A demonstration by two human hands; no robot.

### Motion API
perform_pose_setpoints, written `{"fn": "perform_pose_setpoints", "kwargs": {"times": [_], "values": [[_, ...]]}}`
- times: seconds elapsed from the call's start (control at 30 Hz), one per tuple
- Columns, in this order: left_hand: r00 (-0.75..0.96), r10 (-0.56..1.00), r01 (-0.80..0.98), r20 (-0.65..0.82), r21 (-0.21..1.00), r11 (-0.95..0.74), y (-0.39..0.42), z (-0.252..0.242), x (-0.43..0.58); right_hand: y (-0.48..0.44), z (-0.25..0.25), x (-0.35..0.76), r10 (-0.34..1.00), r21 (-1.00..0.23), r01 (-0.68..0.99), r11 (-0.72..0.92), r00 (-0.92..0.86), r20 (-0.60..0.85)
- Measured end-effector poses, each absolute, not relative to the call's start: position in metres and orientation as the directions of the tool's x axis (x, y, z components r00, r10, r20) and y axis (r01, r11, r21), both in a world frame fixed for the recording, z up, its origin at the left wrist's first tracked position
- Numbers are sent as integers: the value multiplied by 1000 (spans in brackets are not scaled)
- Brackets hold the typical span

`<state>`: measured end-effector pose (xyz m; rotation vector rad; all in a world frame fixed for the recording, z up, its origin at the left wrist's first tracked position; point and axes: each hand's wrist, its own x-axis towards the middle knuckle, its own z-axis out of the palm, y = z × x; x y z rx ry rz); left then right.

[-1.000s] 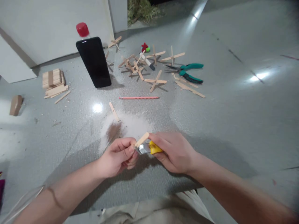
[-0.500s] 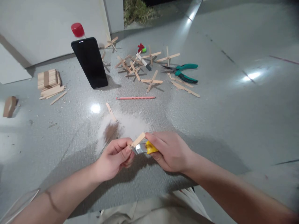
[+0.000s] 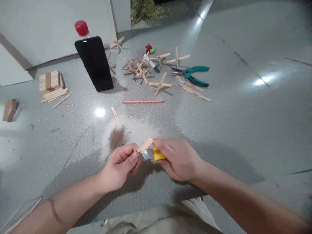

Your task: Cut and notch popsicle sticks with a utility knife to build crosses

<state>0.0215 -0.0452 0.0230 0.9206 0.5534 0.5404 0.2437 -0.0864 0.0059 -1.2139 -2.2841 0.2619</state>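
Low at centre, just above the floor:
- wooden craft stick (image 3: pixel 145 145) held between both hands, tilted, upper end pointing up-right toward the right thumb.
- left hand (image 3: pixel 121 165): thumb + forefinger pinch the stick's lower end; other fingers curled under.
- right hand (image 3: pixel 179 159): fingers wrapped tight round a yellow utility knife (image 3: pixel 154 154); its metal blade end points left, sits right against the stick beside the left fingertips. Thumb tip touches the stick's upper end.
- grey floor (image 3: pixel 231 107) under the hands, w/ a pale dusty patch (image 3: pixel 136 131) just beyond them.
- loose stick (image 3: pixel 116 116) lies at the patch's far-left edge.
- pink pencil (image 3: pixel 142 102) lies flat further out, roughly crosswise.
- glued stick crosses (image 3: pixel 159 84) scattered past the pencil, several in a cluster.
- green-handled pliers (image 3: pixel 193 74) to the right of the crosses, w/ a few plain sticks beside them.
- small white tube w/ dark cap (image 3: pixel 151 62) among the crosses; red + green bit (image 3: pixel 149 49) just behind it.
- black phone (image 3: pixel 95 63) propped upright, leaning back on a red-capped bottle (image 3: pixel 82 28).
- stack of sticks (image 3: pixel 50 81) far left, some loose ones at its near side.
- brown block (image 3: pixel 9 110) at the left edge.
- white wall (image 3: pixel 48 26) behind it all.
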Motion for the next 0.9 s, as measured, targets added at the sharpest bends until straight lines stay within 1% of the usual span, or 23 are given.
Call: {"fn": "perform_pose_setpoints", "kwargs": {"times": [0.23, 0.4, 0.6, 0.73, 0.9], "values": [[697, 686, -153, -209, 891, 427, -46, 22, 21, -87, 4, 243, 824, -415, 715, 562, -442, 354], [689, 704, -125, -175, 927, 353, -48, 22, 21, -86, 5, 243, 818, -417, 707, 571, -447, 363], [653, 747, -37, -126, 980, 197, -52, 29, 20, -85, 4, 245, 805, -435, 679, 592, -468, 365], [625, 774, 32, -97, 995, 99, -53, 34, 19, -85, 4, 245, 787, -420, 669, 613, -471, 398], [627, 775, 41, -79, 997, 68, -54, 31, 19, -83, 4, 243, 784, -421, 665, 617, -468, 408]]}}
